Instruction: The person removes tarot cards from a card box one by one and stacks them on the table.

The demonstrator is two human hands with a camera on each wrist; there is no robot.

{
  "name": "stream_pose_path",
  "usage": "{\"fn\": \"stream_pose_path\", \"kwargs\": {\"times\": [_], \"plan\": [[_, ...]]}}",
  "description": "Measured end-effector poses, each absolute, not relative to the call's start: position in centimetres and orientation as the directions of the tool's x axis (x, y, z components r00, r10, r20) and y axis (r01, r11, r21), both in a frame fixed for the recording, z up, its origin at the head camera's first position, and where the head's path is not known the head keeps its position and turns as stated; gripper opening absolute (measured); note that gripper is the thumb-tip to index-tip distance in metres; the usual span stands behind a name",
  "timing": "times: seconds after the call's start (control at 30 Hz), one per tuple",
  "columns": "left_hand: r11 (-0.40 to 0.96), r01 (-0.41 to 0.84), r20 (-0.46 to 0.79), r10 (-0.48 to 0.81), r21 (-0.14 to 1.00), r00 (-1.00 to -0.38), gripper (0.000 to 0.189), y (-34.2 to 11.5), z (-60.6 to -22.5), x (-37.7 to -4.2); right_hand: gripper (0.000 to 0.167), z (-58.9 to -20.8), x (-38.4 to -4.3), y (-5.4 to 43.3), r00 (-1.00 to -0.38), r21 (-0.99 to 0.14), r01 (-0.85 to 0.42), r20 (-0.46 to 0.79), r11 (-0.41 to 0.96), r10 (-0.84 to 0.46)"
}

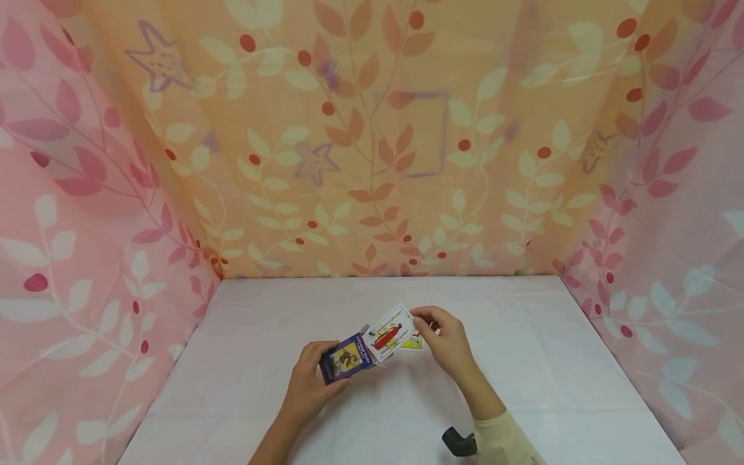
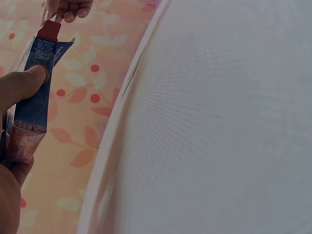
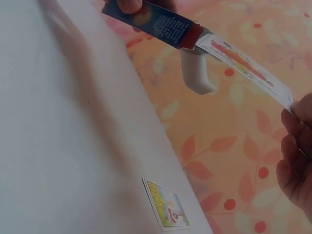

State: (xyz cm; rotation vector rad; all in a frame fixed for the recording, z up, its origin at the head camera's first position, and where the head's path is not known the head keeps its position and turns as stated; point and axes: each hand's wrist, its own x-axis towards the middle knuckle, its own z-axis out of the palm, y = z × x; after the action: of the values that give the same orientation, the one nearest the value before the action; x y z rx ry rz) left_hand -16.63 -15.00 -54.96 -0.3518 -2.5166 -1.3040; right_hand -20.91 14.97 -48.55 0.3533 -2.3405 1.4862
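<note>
Left hand (image 1: 305,381) grips the card box (image 1: 347,358) above the table (image 1: 535,361) and right hand (image 1: 446,337) pinches a card (image 1: 388,334) at its mouth, apparently mid-transfer, the next move calling for a straight slide.

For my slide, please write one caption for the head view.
Over a white table, the left hand grips a blue box and the right hand pinches a card.
</note>
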Motion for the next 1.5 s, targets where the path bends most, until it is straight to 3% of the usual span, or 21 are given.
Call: {"fn": "stream_pose_path", "kwargs": {"times": [0.7, 0.93, 1.5], "plan": [[0.568, 0.357, 0.377, 0.088, 0.741, -0.922, 0.078, -15.1, -54.9, -16.7, 0.012, -48.5, -21.7, 16.6, -0.879, -0.793, -0.424, 0.477, 0.437, 0.012], [0.578, 0.374, 0.396, 0.094, 0.726, -0.913, 0.079, -15.3, -55.3, -16.7, 0.013, -49.1, -22.4, 17.0, -0.895, -0.798, -0.394, 0.445, 0.456, 0.006], [0.559, 0.345, 0.370, 0.072, 0.754, -0.926, 0.080, -15.1, -55.2, -16.6, 0.011, -48.6, -25.2, 18.1, -0.892, -0.729, -0.415, 0.444, 0.544, -0.085]]}}
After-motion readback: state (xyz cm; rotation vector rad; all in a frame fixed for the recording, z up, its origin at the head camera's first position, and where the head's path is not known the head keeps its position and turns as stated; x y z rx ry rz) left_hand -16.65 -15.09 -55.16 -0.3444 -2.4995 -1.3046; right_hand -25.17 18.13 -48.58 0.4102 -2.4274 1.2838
